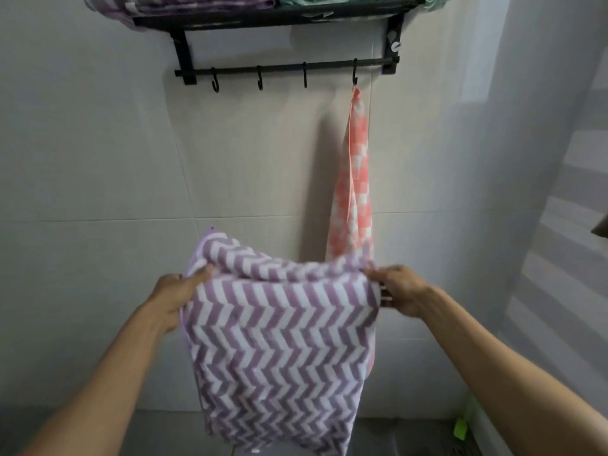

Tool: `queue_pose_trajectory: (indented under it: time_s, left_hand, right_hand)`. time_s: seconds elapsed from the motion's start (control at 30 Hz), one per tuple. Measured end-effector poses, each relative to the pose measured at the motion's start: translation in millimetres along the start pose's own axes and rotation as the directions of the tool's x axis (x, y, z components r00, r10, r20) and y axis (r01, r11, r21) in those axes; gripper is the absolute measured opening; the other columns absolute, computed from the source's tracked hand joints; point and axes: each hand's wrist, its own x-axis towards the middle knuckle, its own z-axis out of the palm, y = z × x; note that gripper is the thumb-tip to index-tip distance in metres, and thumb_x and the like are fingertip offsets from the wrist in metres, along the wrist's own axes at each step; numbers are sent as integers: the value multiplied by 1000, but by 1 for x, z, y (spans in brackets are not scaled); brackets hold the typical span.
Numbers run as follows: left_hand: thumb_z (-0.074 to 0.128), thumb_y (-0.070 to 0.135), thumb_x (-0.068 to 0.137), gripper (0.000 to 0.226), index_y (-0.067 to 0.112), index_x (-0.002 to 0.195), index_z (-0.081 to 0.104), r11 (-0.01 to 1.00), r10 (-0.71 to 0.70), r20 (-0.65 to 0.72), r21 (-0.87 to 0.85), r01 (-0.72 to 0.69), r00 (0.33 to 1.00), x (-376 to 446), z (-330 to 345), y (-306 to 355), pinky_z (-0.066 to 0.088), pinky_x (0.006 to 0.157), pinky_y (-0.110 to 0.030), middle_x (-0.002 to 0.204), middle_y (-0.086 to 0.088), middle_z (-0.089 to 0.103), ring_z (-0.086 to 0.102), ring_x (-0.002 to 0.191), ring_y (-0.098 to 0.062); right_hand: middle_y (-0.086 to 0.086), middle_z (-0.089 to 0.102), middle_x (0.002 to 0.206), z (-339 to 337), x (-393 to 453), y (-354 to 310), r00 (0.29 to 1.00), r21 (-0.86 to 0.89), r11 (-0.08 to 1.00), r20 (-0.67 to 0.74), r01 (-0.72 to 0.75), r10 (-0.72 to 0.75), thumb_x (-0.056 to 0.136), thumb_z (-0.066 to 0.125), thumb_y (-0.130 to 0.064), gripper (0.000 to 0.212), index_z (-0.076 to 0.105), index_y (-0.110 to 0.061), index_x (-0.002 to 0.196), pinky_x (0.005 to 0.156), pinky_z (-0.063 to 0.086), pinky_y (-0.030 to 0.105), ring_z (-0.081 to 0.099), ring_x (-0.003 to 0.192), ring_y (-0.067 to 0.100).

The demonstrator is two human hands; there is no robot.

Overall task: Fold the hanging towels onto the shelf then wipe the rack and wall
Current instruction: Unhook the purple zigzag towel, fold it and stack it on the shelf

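I hold a purple-and-white zigzag towel [279, 340] in front of me, folded over at the top and hanging down. My left hand [177, 299] grips its upper left corner and my right hand [399, 287] grips its upper right corner. Above, a black wall rack [283, 19] carries a folded purple towel [197, 1] and a folded green towel [345, 0] on its shelf. Below the shelf runs a black bar with hooks [260, 79]. A pink checked towel [355, 179] hangs from the rightmost hook; its lower end is hidden behind the purple towel.
The wall [98, 159] is pale tile with a grout line at mid height. A side wall [543, 192] stands close on the right. A green object [460, 427] and a floor drain [459, 450] lie at the lower right on the grey floor.
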Motion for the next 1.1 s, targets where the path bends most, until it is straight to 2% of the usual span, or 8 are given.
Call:
queue_pose_trajectory:
  time_s: [0.1,0.27,0.43,0.57,0.73,0.83,0.93,1.1]
  left_hand:
    - [94,48,53,92,1,127,64,974,101,231,-222,-48,968,3,-6,35,59,82,-51,119,-19,70,69,108,-35]
    - [101,41,36,96,-1,116,69,998,-35,338,55,18,940,-22,-17,-26,57,86,-54,115,-22,71,72,99,-36]
    - [68,24,86,42,-1,119,66,970,19,342,-232,65,939,-18,-15,-5,61,79,-45,117,-23,70,73,93,-31]
    - [80,18,75,47,-8,111,68,999,-27,266,-17,33,964,-22,-23,-18,62,69,-40,112,-28,70,74,79,-31]
    - [72,24,84,42,-3,117,65,972,23,248,-232,37,969,-20,-28,-12,61,80,-43,118,-21,70,72,98,-31]
    - [92,37,61,72,-4,115,67,999,-29,246,-14,34,969,-25,-27,-19,61,80,-42,111,-21,73,74,93,-32]
    - [78,15,81,35,-9,104,69,995,-51,76,-85,57,996,-22,-23,-25,61,59,-32,101,-24,74,74,70,-26]
    - [81,13,79,58,-5,129,57,974,-22,-53,-225,10,998,-18,-17,11,54,87,-38,113,-21,69,69,89,-28]
  right_hand:
    - [5,74,109,5,-4,-44,995,186,978,23,91,-97,90,71,-42,39,71,-9,111,80,57,38,69,95,24]
    - [11,75,111,0,-20,8,984,-122,992,170,-30,51,25,99,-55,103,72,0,108,79,60,38,72,99,28]
    - [16,75,111,10,-6,-13,997,175,985,76,-3,-11,82,79,-39,53,69,2,115,88,59,44,73,102,33]
    - [10,74,92,17,-17,-3,999,-103,994,16,-27,29,78,85,-29,51,69,9,108,74,59,36,70,81,23]
    - [11,73,110,17,-10,-9,999,219,975,-17,35,-32,87,77,-31,36,70,-4,110,75,59,38,69,97,27]
    - [12,75,105,19,-12,-5,996,-91,996,86,9,-1,82,82,-25,36,71,1,105,86,61,44,72,93,26]
    - [16,71,94,23,-7,-3,997,-42,998,-42,57,-58,89,76,-18,26,72,6,97,85,61,44,67,79,25]
    - [4,73,115,19,-4,-21,992,-41,998,120,54,-49,85,81,-33,39,68,-14,115,95,56,46,69,105,26]
